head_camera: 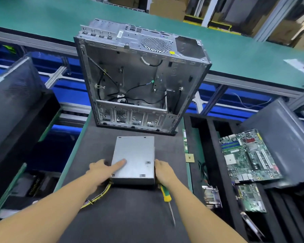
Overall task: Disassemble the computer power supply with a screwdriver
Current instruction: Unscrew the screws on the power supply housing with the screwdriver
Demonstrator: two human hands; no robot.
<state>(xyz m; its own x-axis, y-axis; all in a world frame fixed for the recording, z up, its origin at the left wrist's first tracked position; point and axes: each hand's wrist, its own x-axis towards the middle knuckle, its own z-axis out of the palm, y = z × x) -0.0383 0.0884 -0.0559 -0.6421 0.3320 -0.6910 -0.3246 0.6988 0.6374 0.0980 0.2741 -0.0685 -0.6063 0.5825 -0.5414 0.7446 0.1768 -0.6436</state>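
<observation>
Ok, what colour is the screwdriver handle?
The screwdriver handle is yellow with green patches, clearest in the head view, just below the right hand.

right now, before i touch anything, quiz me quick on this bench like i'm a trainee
1. True or false: the supply lies inside the case.
2. Which way does the screwdriver shaft point? A toward the case; B toward the person; C to the left.
3. Fill in: the yellow wires leave the supply beside the ___ hand.
Key: 1 false; 2 B; 3 left.
</observation>
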